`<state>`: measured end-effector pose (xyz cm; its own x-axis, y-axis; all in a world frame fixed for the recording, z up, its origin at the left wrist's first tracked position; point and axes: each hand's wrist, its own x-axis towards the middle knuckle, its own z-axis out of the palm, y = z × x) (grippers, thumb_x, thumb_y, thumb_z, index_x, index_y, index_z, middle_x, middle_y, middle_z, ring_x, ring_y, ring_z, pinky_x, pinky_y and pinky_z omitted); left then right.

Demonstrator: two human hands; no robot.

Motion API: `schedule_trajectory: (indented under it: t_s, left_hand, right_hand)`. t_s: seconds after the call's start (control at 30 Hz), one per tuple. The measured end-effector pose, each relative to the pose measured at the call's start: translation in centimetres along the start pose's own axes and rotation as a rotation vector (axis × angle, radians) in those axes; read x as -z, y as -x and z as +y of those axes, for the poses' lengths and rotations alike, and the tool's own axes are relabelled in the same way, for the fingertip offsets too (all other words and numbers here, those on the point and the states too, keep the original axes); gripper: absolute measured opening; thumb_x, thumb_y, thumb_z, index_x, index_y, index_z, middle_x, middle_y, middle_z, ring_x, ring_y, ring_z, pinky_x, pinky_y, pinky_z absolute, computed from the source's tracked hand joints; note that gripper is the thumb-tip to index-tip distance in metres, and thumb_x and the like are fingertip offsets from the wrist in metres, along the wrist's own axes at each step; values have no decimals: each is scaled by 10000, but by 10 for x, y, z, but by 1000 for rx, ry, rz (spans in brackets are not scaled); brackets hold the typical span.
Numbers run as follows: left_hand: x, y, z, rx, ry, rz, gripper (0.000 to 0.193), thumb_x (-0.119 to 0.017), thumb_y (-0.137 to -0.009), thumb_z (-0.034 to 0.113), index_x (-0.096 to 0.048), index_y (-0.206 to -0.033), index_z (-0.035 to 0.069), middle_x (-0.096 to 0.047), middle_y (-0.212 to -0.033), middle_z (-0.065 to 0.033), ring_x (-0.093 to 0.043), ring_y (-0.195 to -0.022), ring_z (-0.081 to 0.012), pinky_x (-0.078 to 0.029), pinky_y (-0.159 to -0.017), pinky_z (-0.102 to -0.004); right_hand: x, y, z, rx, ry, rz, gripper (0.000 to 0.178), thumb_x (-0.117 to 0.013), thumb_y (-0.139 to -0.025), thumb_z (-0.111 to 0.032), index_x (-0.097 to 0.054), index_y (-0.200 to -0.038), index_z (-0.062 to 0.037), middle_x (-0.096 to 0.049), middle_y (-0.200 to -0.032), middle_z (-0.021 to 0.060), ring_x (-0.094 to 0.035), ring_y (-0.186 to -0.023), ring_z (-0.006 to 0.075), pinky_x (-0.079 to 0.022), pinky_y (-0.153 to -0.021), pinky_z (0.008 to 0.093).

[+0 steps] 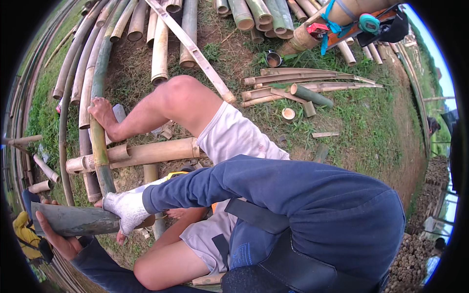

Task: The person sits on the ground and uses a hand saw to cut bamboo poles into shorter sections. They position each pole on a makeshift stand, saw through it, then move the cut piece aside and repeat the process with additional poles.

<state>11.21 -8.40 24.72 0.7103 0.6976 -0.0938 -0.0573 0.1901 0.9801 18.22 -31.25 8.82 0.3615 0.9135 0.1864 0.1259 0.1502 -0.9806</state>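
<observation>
A short, dark grey-green bamboo tube (80, 219) lies across both hands at the lower left. My left hand (63, 239), bare, is closed round its left end from below, with the thumb along the near side. Over its right end my right hand (128, 211), in a white knit glove with bare fingertips, is wrapped. Just beyond the tube, a long green-yellow bamboo pole (99, 151) runs away from me, and a bare foot (102, 112) presses on it. This pole crosses a split bamboo crosspiece (161, 152). A yellow and black object (178, 174) is partly hidden behind my right sleeve.
Many cut bamboo poles (159, 58) lie at the far side. Split bamboo strips (312, 80) and a short green tube (311, 95) rest on the grass. A metal cup (273, 59) stands near a thick bamboo post carrying a teal tape measure (369, 23). A yellow bag (27, 234) is at left.
</observation>
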Motion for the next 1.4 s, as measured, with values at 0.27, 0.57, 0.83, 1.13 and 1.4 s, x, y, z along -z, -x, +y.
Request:
schedule_trajectory:
  t_s: [0.27,0.57,0.83,1.13,1.4]
  left_hand:
    - [-82,2,-63,-31,-160,-290,900,-448,-1090,709,-265,-1706,79,-441,-1670,-171,-402,-1570,-303,-293,-1315,-499]
    - [8,-47,-145,155,-592,-238,681,-695,-1074,454,-456,-1611,108,-578,-1560,-122,-530,-1466,-250,-427,-1173,-420]
    - [68,-89,-200,-87,-1044,-252,846,-851,-957,375,-453,-1604,4,-594,-1464,-260,-597,-1359,-316,-488,-1139,-440]
    - [91,-54,-210,-175,-1509,-129,1038,-901,-831,498,-457,-1580,-68,-553,-1526,-319,-524,-1451,-437,-402,-1243,-484]
    - [62,-49,-243,-44,-1409,-123,1150,-906,-780,619,-421,-1607,-16,-556,-1501,-289,-560,-1399,-444,-442,-1205,-490]
  right_hand:
    - [77,111,-60,-175,-642,109,1134,-1028,-650,-497,-509,-1493,56,-629,-1392,249,-602,-1343,344,-487,-1120,418]
    - [184,328,-112,-300,-981,699,826,-858,-889,-559,-578,-1453,-25,-702,-1288,161,-714,-1160,291,-585,-1037,467]
    - [205,489,-18,-268,-1058,1359,689,-773,-1010,-464,-495,-1511,-81,-645,-1379,152,-618,-1285,359,-466,-1173,548]
    - [258,662,194,-1224,-412,1947,987,-832,-845,-684,-494,-1567,-102,-574,-1457,160,-541,-1347,327,-412,-1123,582]
    - [266,498,220,-1179,866,892,815,-678,-1016,-560,-430,-1647,-107,-512,-1605,224,-479,-1452,446,-343,-1273,478]
